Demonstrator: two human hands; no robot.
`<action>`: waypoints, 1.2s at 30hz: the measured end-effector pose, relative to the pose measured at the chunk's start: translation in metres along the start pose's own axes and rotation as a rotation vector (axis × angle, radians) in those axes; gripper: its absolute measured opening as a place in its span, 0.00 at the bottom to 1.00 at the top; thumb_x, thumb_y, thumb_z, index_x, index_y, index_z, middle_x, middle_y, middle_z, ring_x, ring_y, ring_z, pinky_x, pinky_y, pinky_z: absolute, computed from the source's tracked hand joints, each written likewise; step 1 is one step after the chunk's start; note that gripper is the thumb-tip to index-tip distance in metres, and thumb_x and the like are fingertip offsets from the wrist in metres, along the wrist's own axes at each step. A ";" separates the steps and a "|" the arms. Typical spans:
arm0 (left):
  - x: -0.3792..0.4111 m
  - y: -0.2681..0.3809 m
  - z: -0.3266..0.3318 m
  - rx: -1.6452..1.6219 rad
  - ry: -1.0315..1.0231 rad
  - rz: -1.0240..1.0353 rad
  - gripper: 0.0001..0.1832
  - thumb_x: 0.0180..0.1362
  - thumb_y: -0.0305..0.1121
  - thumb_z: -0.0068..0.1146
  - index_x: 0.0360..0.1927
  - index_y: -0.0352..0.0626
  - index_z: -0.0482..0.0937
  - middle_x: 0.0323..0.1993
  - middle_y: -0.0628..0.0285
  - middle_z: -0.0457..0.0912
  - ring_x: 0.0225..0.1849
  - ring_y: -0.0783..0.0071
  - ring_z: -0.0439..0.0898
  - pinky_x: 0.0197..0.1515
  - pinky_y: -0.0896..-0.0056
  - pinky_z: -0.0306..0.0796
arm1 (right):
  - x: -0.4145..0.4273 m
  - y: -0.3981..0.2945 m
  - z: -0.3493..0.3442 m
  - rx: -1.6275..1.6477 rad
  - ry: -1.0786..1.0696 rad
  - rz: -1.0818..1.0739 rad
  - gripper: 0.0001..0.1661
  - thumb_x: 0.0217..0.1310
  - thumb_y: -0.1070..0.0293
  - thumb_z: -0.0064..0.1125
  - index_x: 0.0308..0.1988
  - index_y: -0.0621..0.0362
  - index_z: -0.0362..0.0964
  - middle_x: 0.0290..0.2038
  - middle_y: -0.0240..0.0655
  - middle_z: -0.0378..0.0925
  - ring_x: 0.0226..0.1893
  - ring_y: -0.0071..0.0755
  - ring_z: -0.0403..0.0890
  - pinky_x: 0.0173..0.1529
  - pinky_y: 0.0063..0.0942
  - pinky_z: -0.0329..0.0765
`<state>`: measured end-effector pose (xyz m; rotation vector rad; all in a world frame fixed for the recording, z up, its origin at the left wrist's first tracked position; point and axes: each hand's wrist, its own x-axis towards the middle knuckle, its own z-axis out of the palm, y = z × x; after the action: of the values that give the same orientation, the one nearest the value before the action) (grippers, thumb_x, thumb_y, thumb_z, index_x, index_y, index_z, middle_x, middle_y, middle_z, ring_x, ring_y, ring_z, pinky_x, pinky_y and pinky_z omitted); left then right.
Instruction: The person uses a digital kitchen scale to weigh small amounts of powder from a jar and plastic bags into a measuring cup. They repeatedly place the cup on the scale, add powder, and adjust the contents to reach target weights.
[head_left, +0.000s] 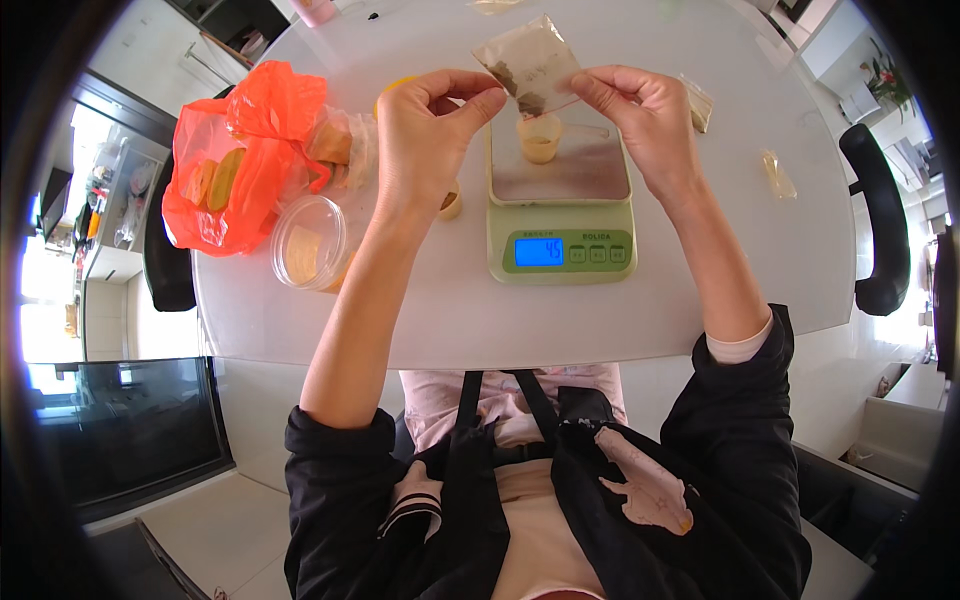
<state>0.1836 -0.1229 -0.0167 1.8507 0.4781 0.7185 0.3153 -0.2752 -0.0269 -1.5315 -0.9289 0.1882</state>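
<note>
Between them, my left hand (439, 124) and my right hand (645, 112) pinch a small clear zip bag (532, 64) by opposite sides. The bag is tilted, with dark brownish bits gathered at its lower left, and bears writing. Just below it, a small plastic scoop (540, 142) with a clear handle stands on the metal plate of a green digital kitchen scale (561, 255), whose blue display is lit. Some tan powder shows in the scoop. Partly behind my left wrist is a small cup (450, 201) with brown contents.
On the left lie a knotted red plastic bag (247, 165), a clear round tub (307, 244) and clear bags with brownish pieces (337, 150). To the right are a filled small bag (699, 105) and a crumpled clear wrapper (778, 176). The table's edge (465, 364) runs close to my body.
</note>
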 end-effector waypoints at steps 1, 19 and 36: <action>0.000 0.000 0.000 0.012 -0.017 -0.006 0.10 0.52 0.29 0.66 0.37 0.35 0.84 0.25 0.69 0.80 0.28 0.86 0.73 0.35 0.83 0.68 | 0.000 0.000 0.000 0.002 0.009 -0.007 0.12 0.60 0.66 0.60 0.37 0.63 0.82 0.32 0.33 0.84 0.35 0.20 0.79 0.44 0.20 0.74; -0.002 0.008 0.007 0.195 -0.019 0.081 0.10 0.52 0.30 0.65 0.34 0.32 0.83 0.18 0.70 0.74 0.21 0.87 0.66 0.25 0.81 0.59 | -0.004 0.003 0.009 0.098 0.030 0.006 0.11 0.58 0.67 0.61 0.37 0.63 0.82 0.33 0.34 0.84 0.35 0.20 0.79 0.44 0.21 0.74; -0.006 0.005 0.006 0.150 -0.022 0.031 0.08 0.50 0.30 0.64 0.32 0.36 0.84 0.15 0.68 0.73 0.18 0.83 0.65 0.22 0.77 0.61 | -0.002 0.003 0.006 0.035 0.075 0.001 0.13 0.58 0.65 0.62 0.36 0.64 0.82 0.30 0.33 0.83 0.32 0.18 0.77 0.40 0.20 0.73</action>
<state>0.1834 -0.1326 -0.0155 2.0083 0.5015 0.6982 0.3114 -0.2714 -0.0319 -1.4971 -0.8611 0.1456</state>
